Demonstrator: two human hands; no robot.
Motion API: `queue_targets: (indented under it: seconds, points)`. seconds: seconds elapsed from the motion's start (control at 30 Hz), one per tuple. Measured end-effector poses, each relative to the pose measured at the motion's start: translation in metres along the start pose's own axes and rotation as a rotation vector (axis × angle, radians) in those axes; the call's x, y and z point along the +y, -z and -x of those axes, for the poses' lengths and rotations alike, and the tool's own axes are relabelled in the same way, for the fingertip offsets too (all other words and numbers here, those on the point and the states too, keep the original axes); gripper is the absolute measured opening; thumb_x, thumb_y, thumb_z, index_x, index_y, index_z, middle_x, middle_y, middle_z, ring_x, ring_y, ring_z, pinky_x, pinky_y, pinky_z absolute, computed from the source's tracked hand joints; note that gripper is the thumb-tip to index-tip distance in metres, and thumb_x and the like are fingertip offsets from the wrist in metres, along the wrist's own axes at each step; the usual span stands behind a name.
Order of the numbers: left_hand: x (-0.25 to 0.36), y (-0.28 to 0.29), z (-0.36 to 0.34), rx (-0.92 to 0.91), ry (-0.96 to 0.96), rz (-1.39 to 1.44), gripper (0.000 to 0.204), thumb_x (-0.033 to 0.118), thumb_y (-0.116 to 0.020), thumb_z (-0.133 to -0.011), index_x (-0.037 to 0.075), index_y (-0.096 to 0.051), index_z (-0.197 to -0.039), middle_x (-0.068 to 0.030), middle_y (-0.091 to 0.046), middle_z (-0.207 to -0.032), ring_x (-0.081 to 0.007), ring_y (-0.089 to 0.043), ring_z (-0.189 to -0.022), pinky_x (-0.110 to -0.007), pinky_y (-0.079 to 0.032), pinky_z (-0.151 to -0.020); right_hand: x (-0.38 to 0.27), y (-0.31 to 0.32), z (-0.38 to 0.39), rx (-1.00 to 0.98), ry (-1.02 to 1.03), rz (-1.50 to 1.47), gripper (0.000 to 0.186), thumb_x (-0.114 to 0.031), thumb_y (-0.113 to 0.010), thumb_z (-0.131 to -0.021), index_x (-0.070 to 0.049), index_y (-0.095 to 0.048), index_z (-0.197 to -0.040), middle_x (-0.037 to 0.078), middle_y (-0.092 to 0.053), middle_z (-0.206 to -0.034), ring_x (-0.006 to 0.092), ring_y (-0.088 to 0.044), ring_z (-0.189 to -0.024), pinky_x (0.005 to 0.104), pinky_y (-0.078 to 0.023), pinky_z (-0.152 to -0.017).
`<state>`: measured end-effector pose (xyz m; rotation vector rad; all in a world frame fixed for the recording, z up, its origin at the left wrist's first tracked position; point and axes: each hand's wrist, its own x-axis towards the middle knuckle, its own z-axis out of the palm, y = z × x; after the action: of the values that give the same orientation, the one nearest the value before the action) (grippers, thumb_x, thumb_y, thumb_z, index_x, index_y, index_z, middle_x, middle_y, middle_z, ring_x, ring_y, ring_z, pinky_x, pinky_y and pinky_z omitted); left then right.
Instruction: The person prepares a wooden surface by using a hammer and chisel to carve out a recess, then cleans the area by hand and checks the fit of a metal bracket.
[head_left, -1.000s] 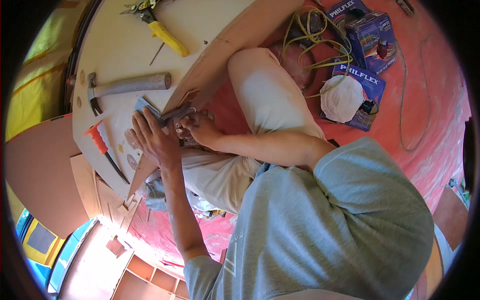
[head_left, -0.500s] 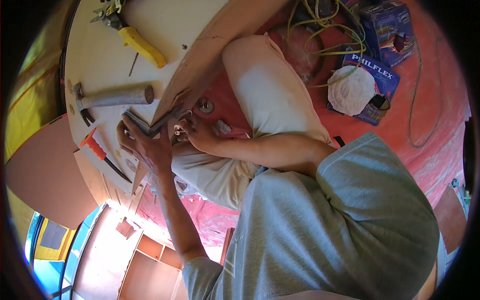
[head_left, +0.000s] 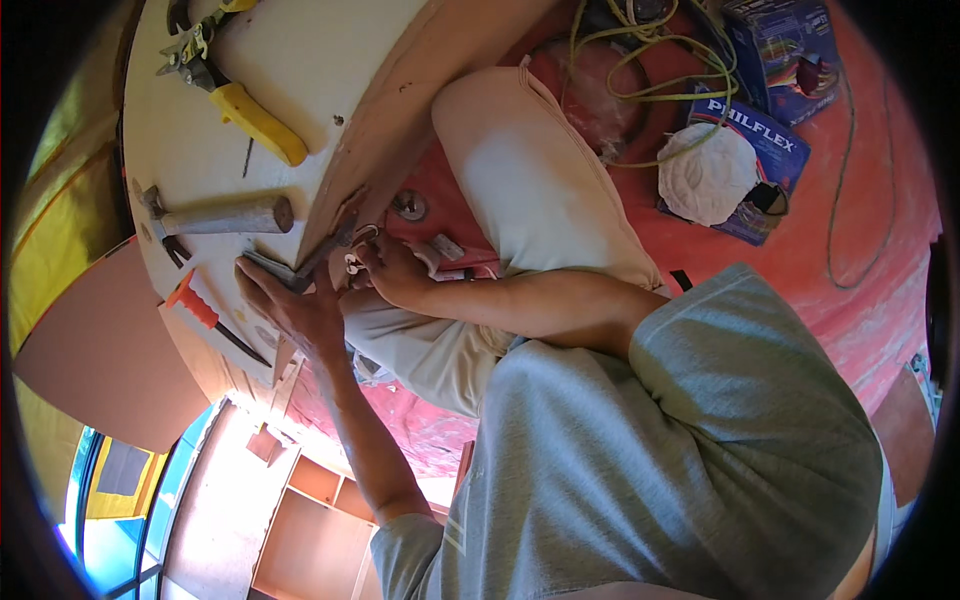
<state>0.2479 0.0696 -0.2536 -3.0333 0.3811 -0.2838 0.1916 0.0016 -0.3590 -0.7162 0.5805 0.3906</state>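
My left hand point(head_left: 305, 312) grips a dark, V-shaped metal piece point(head_left: 268, 265) at the edge of a pale board point(head_left: 325, 80). One arm of the piece runs out past the board's edge toward my other hand. My right hand point(head_left: 400, 274) is closed just beside it, fingers pinched. At those fingertips are small shiny looped bits point(head_left: 352, 264), too small to name. On the board, close to my left hand, lie a claw hammer point(head_left: 230, 215) with a wooden handle and an orange-handled tool point(head_left: 196, 302) with a dark, thin shaft.
Yellow-handled snips point(head_left: 255, 120) and a thin drill bit point(head_left: 248, 158) rest farther up the board. To the right, on the red floor point(head_left: 740, 290), are blue boxes point(head_left: 780, 150), a round whitish piece point(head_left: 706, 175) and yellow-green cable point(head_left: 640, 95). A round metal thing point(head_left: 408, 205) lies near my knee.
The view has shifted slightly, so the board's tools sit a little lower and left. My left fingers now lie straighter along the metal piece. My right hand has barely moved.
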Motion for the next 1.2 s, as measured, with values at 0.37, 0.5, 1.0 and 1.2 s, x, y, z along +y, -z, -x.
queue_targets:
  seconds: [0.37,0.5,1.0,1.2]
  points:
    - [0.002,0.005,-0.004,-0.014,-0.031,-0.009,0.099,0.03,-0.08,-0.072,-0.004,-0.025,-0.146,-0.0328,-0.032,-0.142,-0.0482,-0.034,-0.131,-0.053,-0.031,-0.107,0.011,0.002,-0.002,0.04,0.083,0.192,0.024,-0.021,-0.049,-0.1,0.001,-0.055,-0.107,0.012,-0.066,-0.09,0.0165,-0.066,-0.065,0.0306,-0.051,-0.059]
    - [-0.001,0.014,-0.012,-0.095,-0.041,0.032,0.095,0.027,-0.079,-0.072,-0.003,-0.027,-0.146,-0.0318,-0.033,-0.143,-0.0469,-0.034,-0.132,-0.051,-0.03,-0.109,0.002,0.002,0.003,0.008,0.064,0.228,0.024,-0.021,-0.049,-0.1,0.002,-0.055,-0.107,0.012,-0.065,-0.093,0.0172,-0.066,-0.064,0.0304,-0.051,-0.06]
    - [0.009,0.01,0.017,0.047,-0.001,0.033,0.086,0.025,-0.074,-0.079,-0.002,-0.028,-0.147,-0.0323,-0.03,-0.144,-0.0484,-0.031,-0.134,-0.053,-0.029,-0.109,0.022,0.004,-0.004,-0.057,0.14,0.082,0.02,-0.015,-0.045,-0.1,0.004,-0.052,-0.106,0.012,-0.063,-0.093,0.0169,-0.064,-0.061,0.0275,-0.053,-0.052]
    - [0.005,0.018,0.004,-0.044,-0.006,0.102,0.085,0.025,-0.073,-0.08,-0.002,-0.027,-0.147,-0.0316,-0.029,-0.145,-0.0493,-0.029,-0.135,-0.055,-0.027,-0.11,0.011,0.005,0.0,-0.073,0.014,0.03,0.023,-0.017,-0.045,-0.101,0.003,-0.051,-0.11,0.012,-0.063,-0.096,0.0167,-0.064,-0.059,0.028,-0.051,-0.053]
